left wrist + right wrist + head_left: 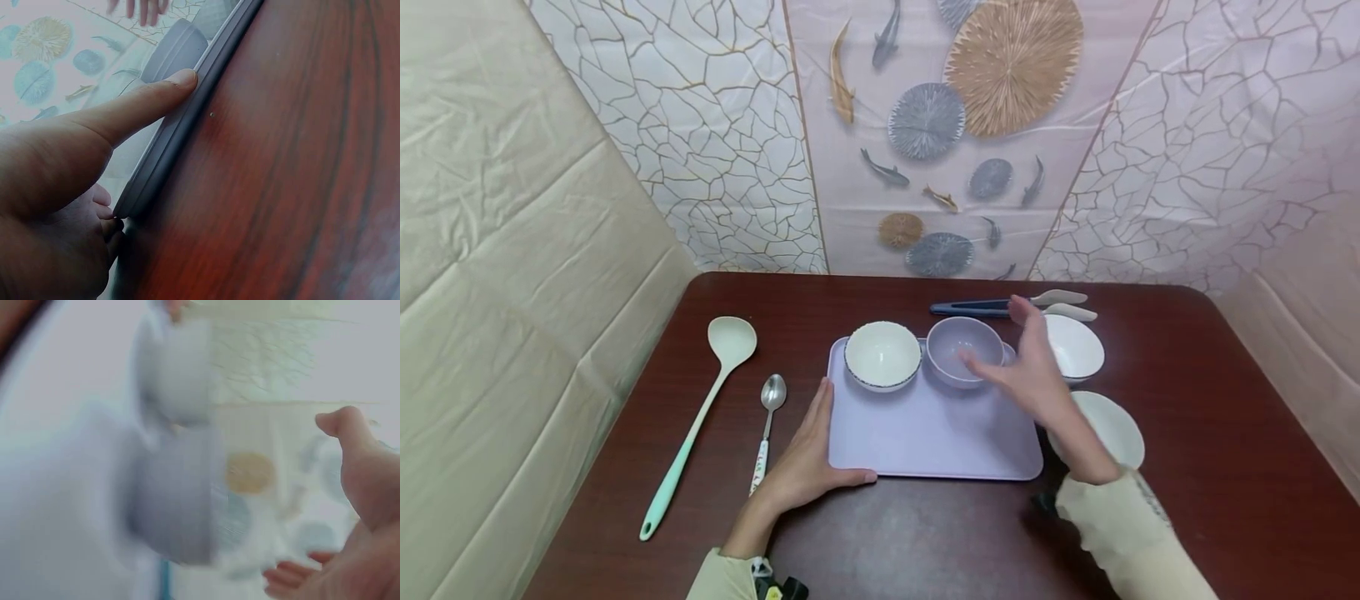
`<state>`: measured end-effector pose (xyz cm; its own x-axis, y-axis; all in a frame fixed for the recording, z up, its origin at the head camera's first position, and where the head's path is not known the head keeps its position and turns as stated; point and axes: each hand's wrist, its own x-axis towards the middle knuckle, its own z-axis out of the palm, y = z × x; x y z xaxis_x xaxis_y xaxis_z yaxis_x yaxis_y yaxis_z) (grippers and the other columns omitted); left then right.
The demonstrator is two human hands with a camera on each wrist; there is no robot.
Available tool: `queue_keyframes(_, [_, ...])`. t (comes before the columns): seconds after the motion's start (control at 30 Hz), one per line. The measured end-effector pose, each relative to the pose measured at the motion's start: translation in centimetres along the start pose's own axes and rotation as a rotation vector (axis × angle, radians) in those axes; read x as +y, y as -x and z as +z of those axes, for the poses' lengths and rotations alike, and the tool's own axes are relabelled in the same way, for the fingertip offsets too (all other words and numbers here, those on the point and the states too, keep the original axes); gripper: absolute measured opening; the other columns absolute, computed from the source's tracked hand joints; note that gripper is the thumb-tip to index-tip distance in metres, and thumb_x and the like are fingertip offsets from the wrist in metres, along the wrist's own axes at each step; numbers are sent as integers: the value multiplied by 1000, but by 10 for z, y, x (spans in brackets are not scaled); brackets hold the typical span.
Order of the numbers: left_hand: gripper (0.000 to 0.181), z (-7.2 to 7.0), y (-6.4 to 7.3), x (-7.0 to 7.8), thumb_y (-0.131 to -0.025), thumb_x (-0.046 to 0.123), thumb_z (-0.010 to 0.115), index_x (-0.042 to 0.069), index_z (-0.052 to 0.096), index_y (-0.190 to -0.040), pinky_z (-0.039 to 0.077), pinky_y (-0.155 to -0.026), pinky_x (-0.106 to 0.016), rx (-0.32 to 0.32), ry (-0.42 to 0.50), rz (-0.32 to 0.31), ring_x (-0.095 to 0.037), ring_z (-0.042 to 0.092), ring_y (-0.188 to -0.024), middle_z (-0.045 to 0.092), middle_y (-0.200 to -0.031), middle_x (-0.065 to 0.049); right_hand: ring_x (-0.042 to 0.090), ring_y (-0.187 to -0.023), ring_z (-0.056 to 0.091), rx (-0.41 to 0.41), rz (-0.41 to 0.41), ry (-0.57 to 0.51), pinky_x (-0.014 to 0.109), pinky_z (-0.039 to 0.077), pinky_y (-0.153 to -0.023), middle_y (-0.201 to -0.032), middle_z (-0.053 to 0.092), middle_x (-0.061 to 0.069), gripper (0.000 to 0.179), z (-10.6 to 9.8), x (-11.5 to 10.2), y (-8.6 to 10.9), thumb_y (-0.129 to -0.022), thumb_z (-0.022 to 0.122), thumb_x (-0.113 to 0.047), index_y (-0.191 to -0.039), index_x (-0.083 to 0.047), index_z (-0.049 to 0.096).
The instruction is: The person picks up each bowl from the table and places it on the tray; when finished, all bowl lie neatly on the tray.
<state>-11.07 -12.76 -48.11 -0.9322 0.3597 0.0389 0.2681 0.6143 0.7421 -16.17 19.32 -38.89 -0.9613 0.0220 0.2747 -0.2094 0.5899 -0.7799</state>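
Observation:
A light purple tray [925, 433] bears a white bowl [883, 357] with a dark rim and, to its right, a purple bowl [953, 343]. My left hand [808, 454] rests against the tray's front left corner, fingers stretched along the left side. Its straight thumb [150, 100] touches the front edge in the left wrist view. Over the tray's right part, my right hand [1037, 375] is spread beside the purple bowl and overlaps it in the head view. Thumb and fingers stand apart there, with nothing between them; the right wrist view is blurred.
Two white bowls [1078, 346] [1116, 429] stand right of the tray, partly behind the right hand and arm. Dark blue tongs [970, 308] with pale tips lie behind. At left lie a ladle [696, 425] with a mint handle and a metal spoon [772, 393].

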Motion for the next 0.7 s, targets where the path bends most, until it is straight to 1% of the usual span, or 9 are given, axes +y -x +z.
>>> queue_keyframes(0.07, [138,0,0,0,-64,61,84,8,-3,-157,19,-114,-46,0,3,2,-19,2,-147,-3,-163,-10,36,-135,35,-11,-38,3,50,28,-109,-145,41,20,91,-22,-4,1,-79,84,-27,-147,0,30])
queue_keyframes(0.1, [138,0,0,0,-64,61,84,8,-3,-157,19,-114,-47,1,3,4,-19,2,-147,-3,-163,-10,33,-133,39,-19,-57,11,48,30,-108,-143,45,16,84,-34,-4,3,-80,83,-26,-145,-3,35])
queue_keyframes(0.17, [139,1,0,0,-64,61,85,8,-3,-157,19,-114,-47,4,5,6,-19,2,-147,-3,-163,-11,29,-128,46,-14,-99,39,39,33,-105,-136,52,11,74,-56,-1,7,-81,83,-22,-141,-7,42])
queue_keyframes(0.23, [138,1,0,-1,-64,59,85,8,-3,-157,19,-113,-47,7,8,9,-19,2,-147,-3,-163,-11,24,-123,50,4,-118,72,27,36,-101,-132,56,8,70,-77,7,15,-80,83,-19,-140,-12,46])
queue_keyframes(0.33, [138,2,0,-1,-64,57,86,8,-3,-157,19,-113,-48,9,10,13,-20,2,-147,-3,-163,-11,15,-118,51,18,-93,101,12,36,-93,-130,56,8,72,-104,25,30,-81,83,-16,-142,-16,45])
queue_keyframes(0.4, [139,3,0,-1,-64,57,87,7,-3,-157,19,-113,-48,6,11,13,-21,2,-147,-3,-163,-11,10,-117,50,18,-58,110,7,35,-90,-131,55,10,74,-119,39,41,-82,82,-16,-144,-17,43])
queue_keyframes(0.53, [139,4,0,-1,-63,59,86,8,-3,-157,19,-113,-48,5,13,14,-21,3,-147,-3,-163,-11,0,-116,48,17,-27,101,5,34,-89,-132,52,10,77,-140,68,63,-83,80,-11,-147,-15,38])
queue_keyframes(0.63, [139,3,0,-1,-63,60,86,8,-3,-157,20,-113,-48,10,16,13,-21,4,-147,-3,-163,-10,-1,-116,47,30,-30,87,5,33,-90,-131,52,7,77,-148,83,74,-83,79,-6,-147,-13,37])
queue_keyframes(0.7, [139,3,-1,-1,-63,60,86,9,-3,-157,20,-113,-49,15,17,11,-22,4,-147,-3,-163,-10,-2,-116,47,42,-31,82,5,33,-90,-131,52,5,77,-151,90,78,-82,78,-3,-147,-11,37])
